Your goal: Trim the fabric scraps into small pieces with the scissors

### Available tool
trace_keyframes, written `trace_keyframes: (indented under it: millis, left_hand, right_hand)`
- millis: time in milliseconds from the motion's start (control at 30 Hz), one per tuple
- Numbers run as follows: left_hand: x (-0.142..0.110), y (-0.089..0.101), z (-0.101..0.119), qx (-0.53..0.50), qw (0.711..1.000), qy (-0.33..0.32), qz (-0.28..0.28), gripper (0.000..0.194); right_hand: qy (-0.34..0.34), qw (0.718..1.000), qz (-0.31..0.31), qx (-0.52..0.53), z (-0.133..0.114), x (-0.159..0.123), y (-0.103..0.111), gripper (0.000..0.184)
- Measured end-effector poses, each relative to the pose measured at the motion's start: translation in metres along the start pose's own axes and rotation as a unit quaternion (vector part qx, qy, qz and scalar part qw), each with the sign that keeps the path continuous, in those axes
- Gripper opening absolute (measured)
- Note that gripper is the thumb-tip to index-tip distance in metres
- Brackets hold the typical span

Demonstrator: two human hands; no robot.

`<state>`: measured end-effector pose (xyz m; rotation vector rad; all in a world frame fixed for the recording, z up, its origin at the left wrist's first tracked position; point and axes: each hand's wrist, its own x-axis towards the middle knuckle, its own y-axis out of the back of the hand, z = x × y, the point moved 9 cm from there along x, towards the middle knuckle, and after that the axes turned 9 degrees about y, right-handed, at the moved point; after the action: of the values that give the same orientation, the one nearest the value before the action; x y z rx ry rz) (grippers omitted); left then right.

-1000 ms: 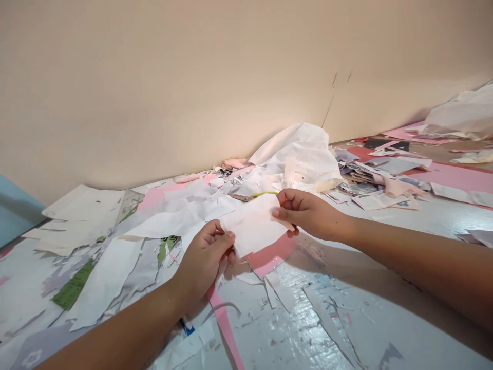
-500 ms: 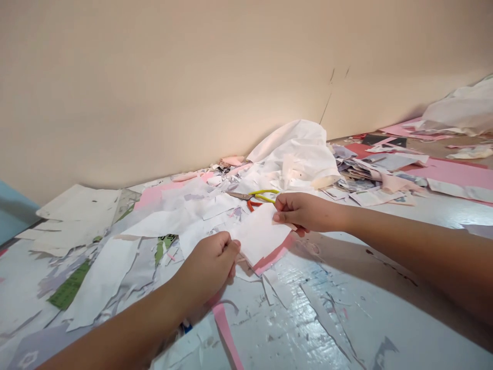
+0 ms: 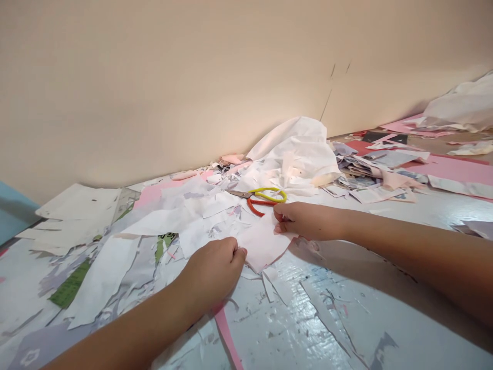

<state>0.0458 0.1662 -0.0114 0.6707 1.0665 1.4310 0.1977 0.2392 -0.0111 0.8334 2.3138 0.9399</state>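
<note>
A small piece of white paper (image 3: pixel 264 241) is stretched between my two hands, low over the table. My left hand (image 3: pixel 217 264) is closed at its left edge, with the thumb on top and the other fingertips hidden. On the upper right edge, my right hand (image 3: pixel 298 221) pinches the same paper between thumb and fingers. Just beyond the paper lies a pair of scissors (image 3: pixel 256 197) with one yellow and one red handle, its blades pointing left. Pink paper under the white piece is now almost wholly covered.
Paper scraps (image 3: pixel 103 277) cover the left side. A crumpled white sheet (image 3: pixel 296 146) leans near the wall (image 3: pixel 192 77). Stacked scraps (image 3: pixel 370 174) and a pink sheet (image 3: pixel 454 177) lie at right. A pink strip (image 3: pixel 229 339) and thin offcuts (image 3: pixel 325 318) lie in front.
Both hands have lowered the white paper toward the table, and my left hand has turned and shifted slightly right. The scissors' handles, largely hidden behind the paper before, now show.
</note>
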Motion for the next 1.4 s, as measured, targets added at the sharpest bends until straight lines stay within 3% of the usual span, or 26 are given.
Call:
trace_keyframes:
  millis: [267, 533, 833, 1033, 1133, 1300, 1400]
  left_hand:
    - [0.000, -0.001, 0.009, 0.046, 0.999, -0.018, 0.016, 0.035]
    - [0.000, -0.006, 0.012, 0.123, 0.992, -0.009, -0.013, 0.032]
    - [0.001, -0.008, 0.012, 0.138, 0.990, 0.005, -0.020, 0.031]
    - [0.000, -0.001, 0.009, 0.141, 0.990, 0.018, -0.002, 0.023]
    - [-0.004, -0.001, 0.013, 0.150, 0.989, -0.015, 0.002, 0.019]
    - [-0.011, -0.006, 0.027, 0.217, 0.971, -0.103, 0.021, 0.022]
    - [-0.012, -0.007, 0.028, 0.224, 0.967, -0.115, 0.029, 0.024]
  right_hand:
    - [0.010, 1.000, 0.013, -0.010, -0.001, 0.002, -0.002, 0.009]
    - [-0.013, 1.000, 0.003, -0.001, 0.003, 0.001, -0.006, 0.004]
    - [-0.022, 0.995, 0.031, -0.090, 0.005, 0.004, -0.002, 0.007]
    - [-0.023, 0.981, 0.084, -0.176, 0.001, 0.003, 0.013, 0.022]
    - [0.006, 0.976, 0.097, -0.192, -0.003, 0.003, 0.015, 0.017]
    - [0.126, 0.962, 0.103, -0.219, -0.020, 0.005, 0.013, 0.007]
    - [0.101, 0.963, 0.121, -0.221, -0.015, 0.007, 0.018, 0.013]
